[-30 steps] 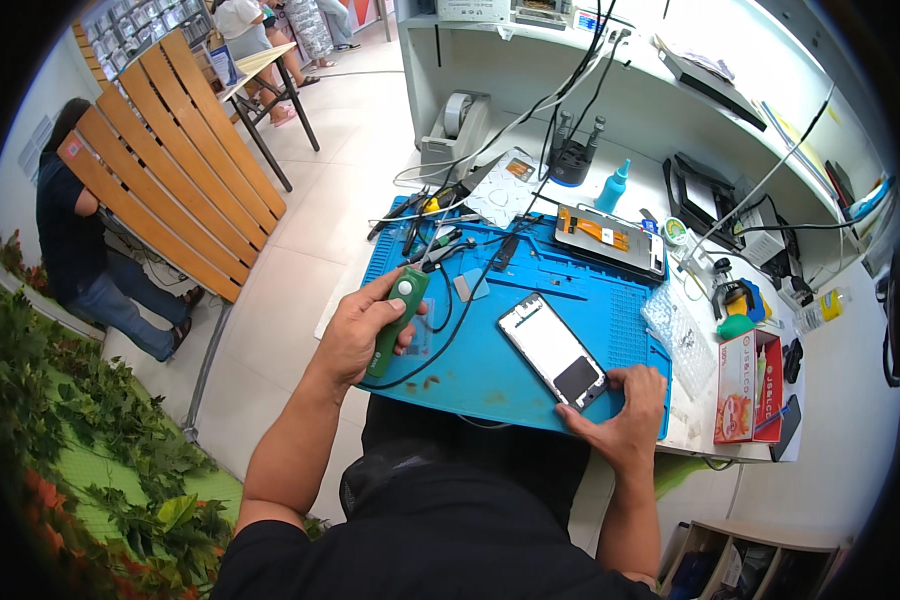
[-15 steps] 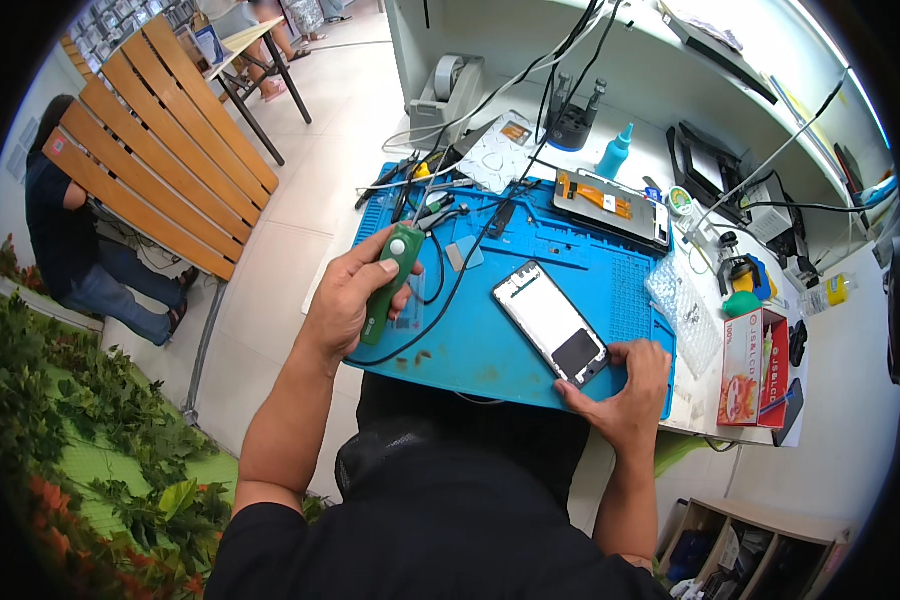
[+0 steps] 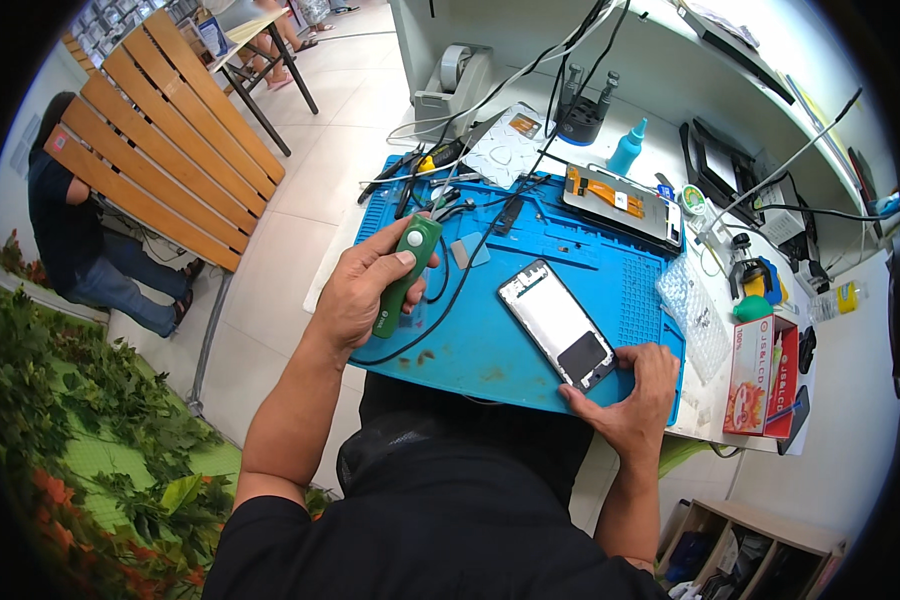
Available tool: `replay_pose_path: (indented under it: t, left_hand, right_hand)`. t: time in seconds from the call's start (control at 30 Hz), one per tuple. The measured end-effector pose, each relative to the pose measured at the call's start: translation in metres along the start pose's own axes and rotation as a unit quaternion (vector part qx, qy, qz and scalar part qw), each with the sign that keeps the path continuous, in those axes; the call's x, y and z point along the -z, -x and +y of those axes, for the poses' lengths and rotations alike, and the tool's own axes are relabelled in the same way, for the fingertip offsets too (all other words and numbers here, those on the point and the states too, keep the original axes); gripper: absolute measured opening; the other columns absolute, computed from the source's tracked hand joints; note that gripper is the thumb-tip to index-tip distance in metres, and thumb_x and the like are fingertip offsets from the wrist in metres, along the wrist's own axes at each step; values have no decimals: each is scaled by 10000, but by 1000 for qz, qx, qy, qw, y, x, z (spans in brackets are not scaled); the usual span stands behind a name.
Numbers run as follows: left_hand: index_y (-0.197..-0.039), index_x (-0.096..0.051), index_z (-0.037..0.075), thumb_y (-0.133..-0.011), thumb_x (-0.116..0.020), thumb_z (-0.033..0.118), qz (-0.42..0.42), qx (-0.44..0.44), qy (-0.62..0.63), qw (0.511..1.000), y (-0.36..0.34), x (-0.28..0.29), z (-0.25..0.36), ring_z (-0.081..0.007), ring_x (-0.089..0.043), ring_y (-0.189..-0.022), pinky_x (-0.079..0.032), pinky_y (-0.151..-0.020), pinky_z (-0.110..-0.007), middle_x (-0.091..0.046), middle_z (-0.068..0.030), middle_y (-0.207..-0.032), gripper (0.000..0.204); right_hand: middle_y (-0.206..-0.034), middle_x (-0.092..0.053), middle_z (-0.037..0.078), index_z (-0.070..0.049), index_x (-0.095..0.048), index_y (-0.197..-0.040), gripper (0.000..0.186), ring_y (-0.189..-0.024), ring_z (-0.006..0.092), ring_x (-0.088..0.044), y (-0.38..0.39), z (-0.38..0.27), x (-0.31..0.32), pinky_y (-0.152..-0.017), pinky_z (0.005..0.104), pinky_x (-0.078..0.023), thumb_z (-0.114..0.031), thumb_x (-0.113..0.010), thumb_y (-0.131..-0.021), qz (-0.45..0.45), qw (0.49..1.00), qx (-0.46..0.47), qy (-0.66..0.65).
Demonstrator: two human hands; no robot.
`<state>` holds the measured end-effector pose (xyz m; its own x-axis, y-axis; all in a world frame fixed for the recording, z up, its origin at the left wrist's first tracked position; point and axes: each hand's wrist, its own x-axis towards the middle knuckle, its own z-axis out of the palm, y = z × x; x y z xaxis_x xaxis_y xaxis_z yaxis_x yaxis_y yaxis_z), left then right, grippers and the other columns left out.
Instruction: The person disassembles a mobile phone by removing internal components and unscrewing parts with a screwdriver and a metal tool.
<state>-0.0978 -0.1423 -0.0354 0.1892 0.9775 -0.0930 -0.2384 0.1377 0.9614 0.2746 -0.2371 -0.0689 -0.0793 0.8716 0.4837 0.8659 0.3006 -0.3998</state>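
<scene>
My left hand (image 3: 365,300) is closed round a green handheld tool (image 3: 390,310) with a white button and a thin metal tip pointing away from me, above the left part of the blue mat (image 3: 470,370). At the lower right end of an opened phone (image 3: 555,325), my right hand (image 3: 630,395) grips the edges with thumb and fingers. The phone lies slanted on the mat, showing a silver interior and a black rectangle. Small tools (image 3: 425,165) and cables lie above the left hand; a dismantled tablet-like device (image 3: 620,205) with an orange flex cable rests at the back.
A blue bottle (image 3: 627,150), tool holder (image 3: 580,120), tape dispenser (image 3: 440,85), bubble wrap (image 3: 690,315) and red-white box (image 3: 750,375) surround the mat on the bench. Cables hang from the shelf. At left, another person (image 3: 80,250) is behind a slatted wooden panel (image 3: 170,130).
The view has shifted slightly, so the bench appears higher. My left hand has moved a little farther forward with the green tool. My right hand still holds the phone's end.
</scene>
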Motion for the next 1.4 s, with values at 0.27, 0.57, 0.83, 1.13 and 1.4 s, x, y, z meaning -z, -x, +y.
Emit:
replay_pose_path:
  t: [0.27,0.57,0.83,1.13,1.4]
  left_hand:
    - [-1746,-471,-39,-1165,-624,222,-30,24,-110,993,-17,-15,21,-160,-688,-916,-590,-793,-308,-727,-162,-1277,656]
    - [-1568,-649,36,-1046,-806,393,69,-189,-667,717,-183,-42,23,-442,-807,-1125,-632,-975,-558,-810,-281,-1249,651]
    - [-1388,-733,80,-991,-861,376,40,-203,-722,660,-242,-87,8,-464,-797,-1139,-636,-988,-571,-825,-248,-1180,512]
    - [-1182,-834,99,-1001,-841,259,-8,-344,-654,674,-236,-67,19,-381,-771,-1142,-621,-990,-520,-780,-117,-1147,241]
    - [-1116,-863,105,-989,-838,183,-121,-262,-720,631,-209,-62,1,-368,-765,-1133,-627,-975,-496,-747,-112,-1192,152]
  right_hand:
    - [-958,-607,78,-46,-703,-1013,694,-932,313,-578,0,1,2,-913,467,-443,-518,-1077,-667,-2,1000,1,-7]
    - [-954,-606,83,-38,-692,-995,700,-933,313,-585,1,3,-1,-905,466,-447,-541,-1063,-681,8,1000,3,-13]
    - [-954,-614,84,-31,-688,-979,711,-925,313,-590,2,5,0,-902,462,-451,-566,-1054,-686,10,1000,7,-6]
    - [-953,-613,91,-33,-685,-965,702,-914,316,-582,2,5,0,-896,462,-446,-574,-1045,-703,11,1000,9,0]
    - [-962,-632,94,-41,-691,-965,693,-924,314,-595,2,6,1,-905,462,-446,-567,-1053,-696,8,1000,13,-7]
